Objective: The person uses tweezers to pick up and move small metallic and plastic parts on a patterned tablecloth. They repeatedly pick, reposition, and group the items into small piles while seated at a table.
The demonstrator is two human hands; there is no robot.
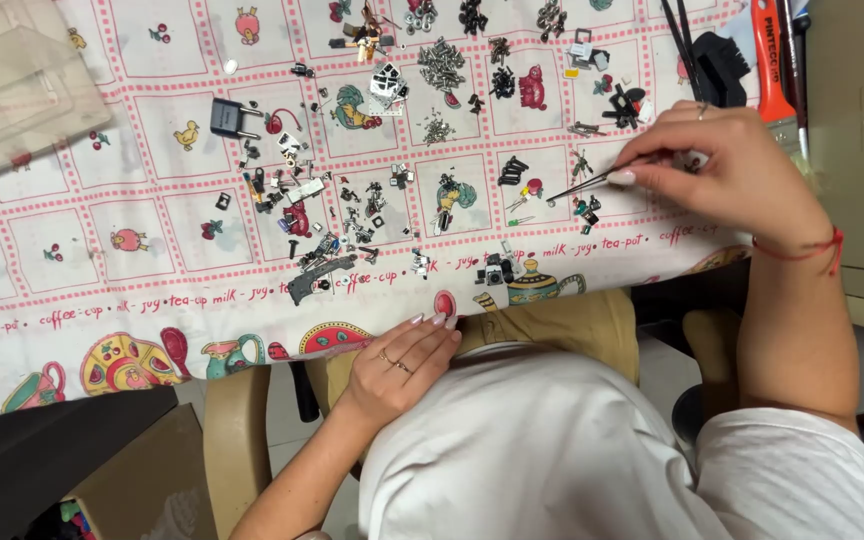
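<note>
Right hand (727, 170) pinched tweezers (582, 184), long axis pointing left at small parts (584, 210) just below the tips; left hand (402, 365) rested open, empty, at bench edge (252, 310)

Tiny scattered parts (372, 215) (kinds indiscernible)

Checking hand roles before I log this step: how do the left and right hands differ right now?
The right hand is raised over the patterned tablecloth, pinching tweezers whose tips point at small parts; the left hand holds nothing. The right hand's fingers are curled in a pinch; the left hand's lie flat, resting at the cloth's near edge. The right wrist wears a red string; the left shows rings. Both are bare.
</note>
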